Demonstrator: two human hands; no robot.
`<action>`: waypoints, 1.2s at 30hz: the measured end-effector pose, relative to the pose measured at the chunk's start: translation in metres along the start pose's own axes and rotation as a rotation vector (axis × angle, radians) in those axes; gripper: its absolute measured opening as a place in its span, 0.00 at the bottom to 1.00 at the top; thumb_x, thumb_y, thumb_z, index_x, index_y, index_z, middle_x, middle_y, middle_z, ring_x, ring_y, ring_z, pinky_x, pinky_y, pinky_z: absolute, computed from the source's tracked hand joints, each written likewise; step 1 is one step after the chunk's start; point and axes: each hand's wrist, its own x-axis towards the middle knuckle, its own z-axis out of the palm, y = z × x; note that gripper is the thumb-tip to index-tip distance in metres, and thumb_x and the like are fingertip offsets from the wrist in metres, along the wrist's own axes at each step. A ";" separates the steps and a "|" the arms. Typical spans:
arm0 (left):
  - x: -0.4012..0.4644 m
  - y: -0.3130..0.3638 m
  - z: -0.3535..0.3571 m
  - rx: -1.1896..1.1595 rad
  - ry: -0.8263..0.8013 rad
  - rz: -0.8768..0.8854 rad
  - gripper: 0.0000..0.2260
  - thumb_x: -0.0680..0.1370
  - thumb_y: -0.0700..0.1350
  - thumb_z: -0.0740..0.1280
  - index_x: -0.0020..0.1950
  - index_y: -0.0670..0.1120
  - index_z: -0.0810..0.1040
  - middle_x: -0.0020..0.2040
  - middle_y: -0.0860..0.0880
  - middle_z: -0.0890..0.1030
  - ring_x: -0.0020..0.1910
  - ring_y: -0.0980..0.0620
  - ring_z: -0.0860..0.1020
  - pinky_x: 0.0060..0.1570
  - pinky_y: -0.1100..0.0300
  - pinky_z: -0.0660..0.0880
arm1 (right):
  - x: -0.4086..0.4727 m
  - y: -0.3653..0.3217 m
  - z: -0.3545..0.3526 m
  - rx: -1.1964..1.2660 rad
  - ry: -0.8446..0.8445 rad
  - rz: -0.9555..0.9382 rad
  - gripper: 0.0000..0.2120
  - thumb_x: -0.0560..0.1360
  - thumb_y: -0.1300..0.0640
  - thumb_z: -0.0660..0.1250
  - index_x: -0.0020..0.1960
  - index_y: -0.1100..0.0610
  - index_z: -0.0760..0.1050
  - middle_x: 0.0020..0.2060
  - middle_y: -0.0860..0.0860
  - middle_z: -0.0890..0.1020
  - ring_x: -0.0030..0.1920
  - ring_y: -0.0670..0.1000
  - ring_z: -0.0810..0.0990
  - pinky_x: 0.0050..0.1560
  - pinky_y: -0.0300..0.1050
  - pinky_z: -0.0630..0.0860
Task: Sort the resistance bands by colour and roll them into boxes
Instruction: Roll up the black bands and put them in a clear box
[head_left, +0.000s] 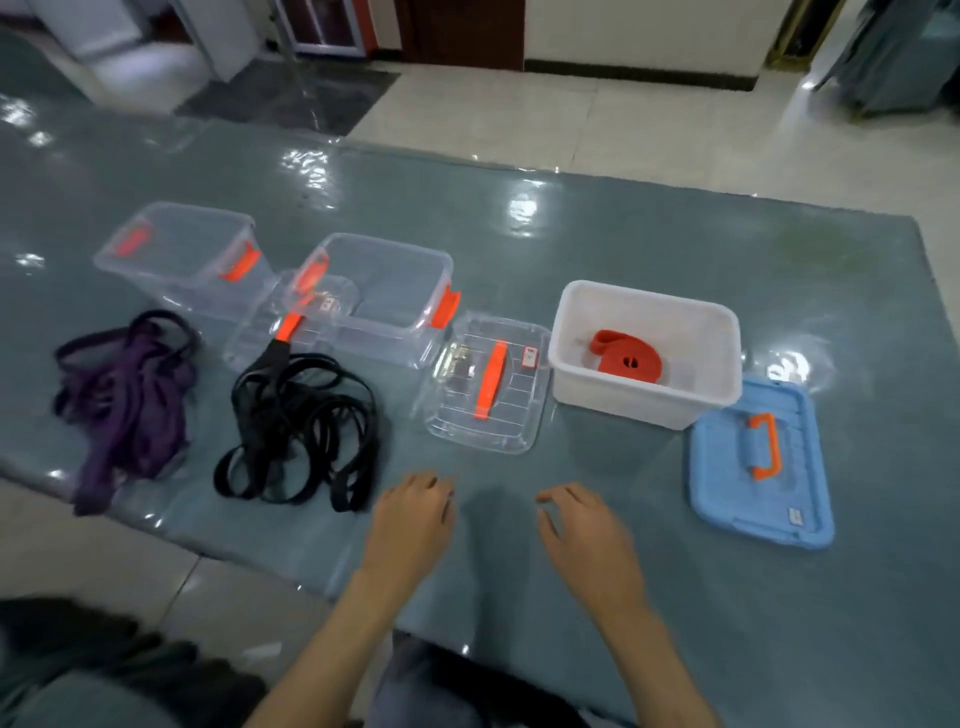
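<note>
Tiled floor with a glossy grey-green mat (649, 249) spread over it; I worked over the near edge of the mat. My left hand (410, 519) and right hand (587, 540) both hovered palm down just above the mat, fingers loosely bent, gripping nothing, a bare gap between them.

Left of my left hand, close by, lay the black bands (301, 431) in a loose tangle. Further left of that hand was the purple bands pile (124, 395), also unrolled, near the black heap but apart from it.

Beyond the hands ran a row of boxes. Far left, a clear box (182, 260) with orange latches, behind the purple pile. Next to it a second clear box (379, 296), behind the black tangle, sitting partly on a clear lid (254, 332). Straight ahead of my left hand lay another clear lid (488, 384) with an orange handle, flat on the mat. Ahead and right of my right hand stood the white box (644, 348), with a rolled red band (628, 358) inside on its bottom. Right of my right hand lay the blue lid (763, 467), orange handle up, just beside the white box's near corner.
</note>
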 end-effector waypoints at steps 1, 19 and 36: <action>-0.004 -0.015 0.000 -0.004 -0.004 -0.005 0.05 0.71 0.39 0.78 0.45 0.45 0.85 0.41 0.46 0.84 0.42 0.40 0.84 0.36 0.49 0.79 | 0.000 -0.013 0.009 -0.006 -0.015 -0.002 0.10 0.81 0.56 0.68 0.60 0.55 0.83 0.56 0.50 0.85 0.59 0.55 0.82 0.58 0.50 0.77; -0.011 -0.272 -0.018 -0.142 -0.181 0.113 0.11 0.84 0.50 0.62 0.63 0.52 0.79 0.57 0.52 0.81 0.57 0.48 0.80 0.53 0.52 0.78 | 0.056 -0.208 0.221 0.594 -0.376 0.515 0.18 0.82 0.56 0.69 0.70 0.53 0.70 0.42 0.53 0.85 0.36 0.48 0.82 0.36 0.41 0.78; 0.032 -0.295 -0.054 -0.472 -0.044 0.221 0.11 0.83 0.48 0.67 0.66 0.55 0.78 0.57 0.59 0.79 0.58 0.56 0.78 0.50 0.63 0.74 | 0.087 -0.242 0.139 0.249 0.596 0.309 0.11 0.78 0.65 0.74 0.58 0.54 0.83 0.51 0.49 0.79 0.44 0.47 0.81 0.51 0.27 0.75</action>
